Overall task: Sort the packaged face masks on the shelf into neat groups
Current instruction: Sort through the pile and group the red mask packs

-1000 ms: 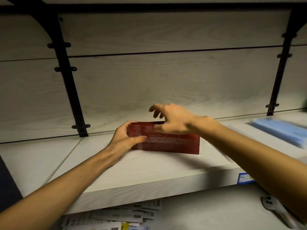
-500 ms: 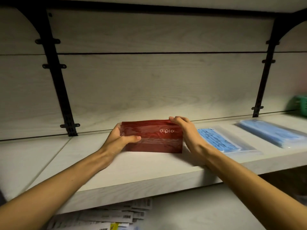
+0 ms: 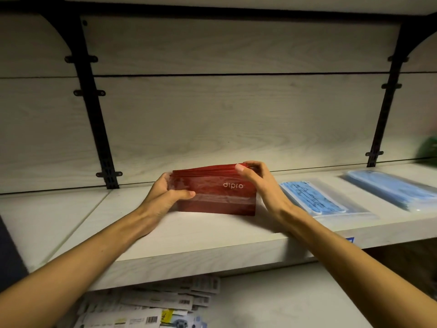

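Red packs: a stack of red mask packs (image 3: 216, 194) stands on its long edge on the pale wooden shelf (image 3: 189, 235), near the middle and set back from the front lip, with white "dipro" lettering on the face towards me.
Left hand: the left hand (image 3: 165, 196) grips the stack's left end, thumb laid across the front face, the other fingers wrapped behind it.
Right hand: the right hand (image 3: 257, 183) pinches the upper right corner, thumb tip on the front top edge, fingers curled over the top and down the back.
Stack edges: along the top several thin red edges fan slightly, so it is many packs and not one; I cannot count them.
Blue packs: a clear bag of blue masks (image 3: 314, 200) lies flat just right of the right wrist, apart from the red stack; a second, blurred blue pack (image 3: 392, 192) lies flat further right and runs off the picture's edge.
Hidden: the fingertips of both hands behind the stack are out of sight, and so is its back face.
Hard to make out: a green smear (image 3: 429, 150) at the far right is too blurred to name.
Below: barcoded packets (image 3: 151, 308) lie on the lower shelf, partly covered by the board above and cut off at the bottom.
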`<state>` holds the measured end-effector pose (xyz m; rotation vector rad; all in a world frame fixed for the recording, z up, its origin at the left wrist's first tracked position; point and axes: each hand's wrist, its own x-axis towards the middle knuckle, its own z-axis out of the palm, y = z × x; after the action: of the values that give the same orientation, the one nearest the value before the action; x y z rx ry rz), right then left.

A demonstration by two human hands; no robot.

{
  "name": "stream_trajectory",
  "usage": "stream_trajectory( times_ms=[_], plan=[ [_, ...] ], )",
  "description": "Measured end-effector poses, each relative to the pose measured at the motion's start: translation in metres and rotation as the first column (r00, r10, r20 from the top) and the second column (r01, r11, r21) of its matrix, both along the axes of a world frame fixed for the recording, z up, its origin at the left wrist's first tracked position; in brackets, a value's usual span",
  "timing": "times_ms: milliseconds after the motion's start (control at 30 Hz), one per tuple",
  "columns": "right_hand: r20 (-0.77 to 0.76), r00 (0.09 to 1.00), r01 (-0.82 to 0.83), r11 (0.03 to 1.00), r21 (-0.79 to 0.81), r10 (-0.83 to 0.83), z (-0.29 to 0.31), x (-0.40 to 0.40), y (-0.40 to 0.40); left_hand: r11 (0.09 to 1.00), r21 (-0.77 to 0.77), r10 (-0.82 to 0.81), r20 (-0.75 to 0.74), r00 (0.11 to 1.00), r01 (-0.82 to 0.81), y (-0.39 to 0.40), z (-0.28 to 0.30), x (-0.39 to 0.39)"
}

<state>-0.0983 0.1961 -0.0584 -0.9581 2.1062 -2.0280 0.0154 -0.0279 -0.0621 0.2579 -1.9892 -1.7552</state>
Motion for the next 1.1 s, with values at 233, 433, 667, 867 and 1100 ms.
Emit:
stream_trajectory(
  times_ms=[233,433,667,867,1100],
  plan=[
    [-0.153,0.985,-0.027,0.955,0.297,0.076,-0.001,0.000,0.022,1.000,-0.019,-0.002,0.052,0.999,0.003,0.004,0.002,0.007],
    [-0.040,0.996,-0.069,0.984,0.165,0.077,-0.007,-0.005,0.023,0.999,0.010,0.036,0.052,0.998,-0.036,0.013,0.002,0.006],
    [0.187,0.978,-0.096,0.995,-0.003,0.095,-0.008,-0.014,0.017,0.995,0.065,0.073,0.027,0.997,-0.075,0.023,0.002,0.005],
    [0.240,0.961,-0.137,0.990,-0.018,0.137,-0.014,-0.024,0.013,0.992,0.078,0.095,0.035,0.995,-0.098,0.028,0.004,0.003],
    [-0.119,0.987,-0.069,0.951,0.301,0.110,0.021,-0.033,0.026,0.985,-0.133,0.116,0.004,0.993,-0.114,0.031,0.023,0.009]
  ],
)
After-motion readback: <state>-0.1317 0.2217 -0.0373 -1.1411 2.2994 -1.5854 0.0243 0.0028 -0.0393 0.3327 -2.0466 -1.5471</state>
